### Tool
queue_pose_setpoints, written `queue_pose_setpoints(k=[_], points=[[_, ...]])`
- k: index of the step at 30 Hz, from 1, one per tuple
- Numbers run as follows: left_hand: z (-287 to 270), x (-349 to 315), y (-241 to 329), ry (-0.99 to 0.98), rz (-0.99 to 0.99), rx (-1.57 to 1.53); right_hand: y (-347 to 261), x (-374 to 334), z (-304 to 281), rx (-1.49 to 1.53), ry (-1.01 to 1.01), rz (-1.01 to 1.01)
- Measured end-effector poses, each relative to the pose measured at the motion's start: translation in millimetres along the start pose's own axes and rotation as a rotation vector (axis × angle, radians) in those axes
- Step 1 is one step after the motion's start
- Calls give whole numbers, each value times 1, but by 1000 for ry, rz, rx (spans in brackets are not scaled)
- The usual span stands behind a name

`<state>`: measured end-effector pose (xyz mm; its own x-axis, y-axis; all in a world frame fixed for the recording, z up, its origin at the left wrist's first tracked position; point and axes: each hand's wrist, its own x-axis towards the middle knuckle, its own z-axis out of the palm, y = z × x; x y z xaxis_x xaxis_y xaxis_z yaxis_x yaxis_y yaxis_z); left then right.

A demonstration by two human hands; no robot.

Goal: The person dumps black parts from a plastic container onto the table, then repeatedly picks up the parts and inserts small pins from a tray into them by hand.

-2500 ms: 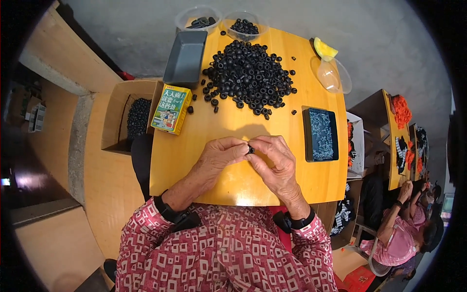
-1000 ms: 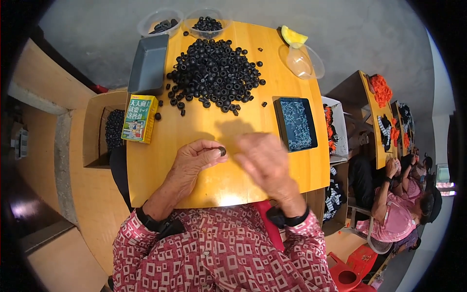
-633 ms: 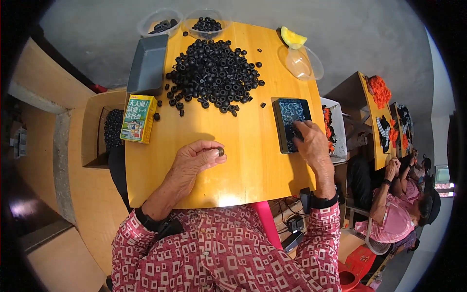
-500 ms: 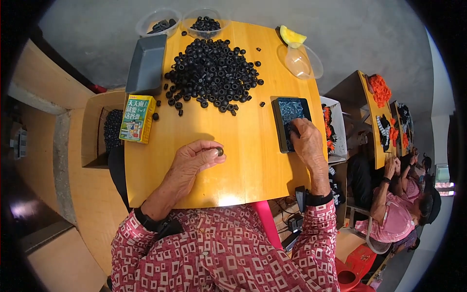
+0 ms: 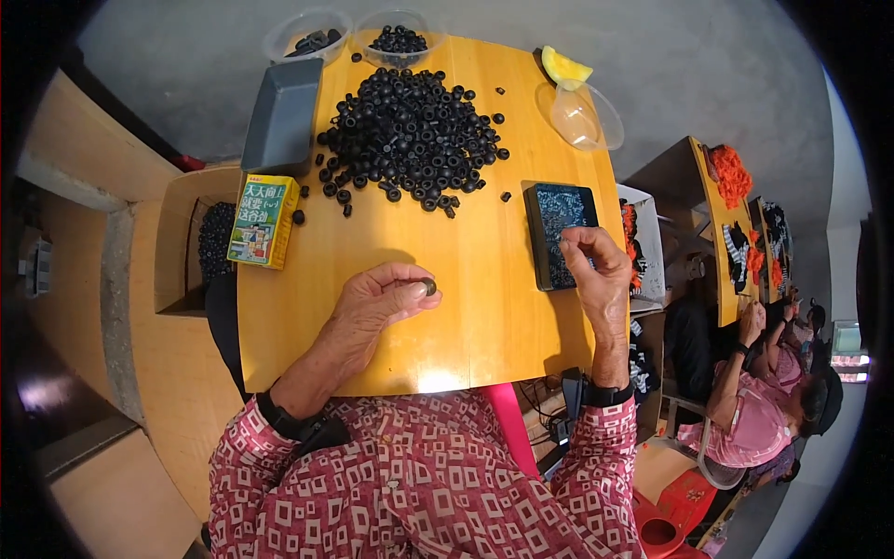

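My left hand (image 5: 374, 300) is closed in a pinch on a small dark round cap (image 5: 429, 286), held over the near middle of the table. My right hand (image 5: 603, 279) is raised over the near right corner of a black rectangular tray (image 5: 537, 242), thumb and forefinger pressed together. Whatever those fingertips hold is too small to make out. Many tiny shiny pieces (image 5: 565, 210) cover the tray's bottom. Farther off lies a big heap of black round caps (image 5: 410, 130), many with a hole in them.
On the wooden table (image 5: 466, 340) stand a yellow-green carton (image 5: 264, 224), a grey bin (image 5: 279, 112), two clear tubs with black parts, a clear container (image 5: 585, 121) and a yellow fruit piece (image 5: 566, 69). Boxes flank the table. Co-workers (image 5: 745, 401) sit at the right.
My right hand has lifted from inside the tray toward its near right corner, fingertips pinched. My left hand has shifted slightly right, still holding the cap.
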<state>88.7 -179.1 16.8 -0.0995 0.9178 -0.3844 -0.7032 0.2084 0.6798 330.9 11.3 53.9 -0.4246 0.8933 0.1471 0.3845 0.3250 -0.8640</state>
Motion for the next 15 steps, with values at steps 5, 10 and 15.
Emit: queue_pose_setpoints(k=[5,10,15], points=[[10,0,4,-19,-8,-2,-23,-9,9,49,6,-129],[15,3,2,-67,10,-9,-49,-22,22,103,-51,-194],[24,-1,7,-106,8,13,-78,-33,36,-36,-190,-326]])
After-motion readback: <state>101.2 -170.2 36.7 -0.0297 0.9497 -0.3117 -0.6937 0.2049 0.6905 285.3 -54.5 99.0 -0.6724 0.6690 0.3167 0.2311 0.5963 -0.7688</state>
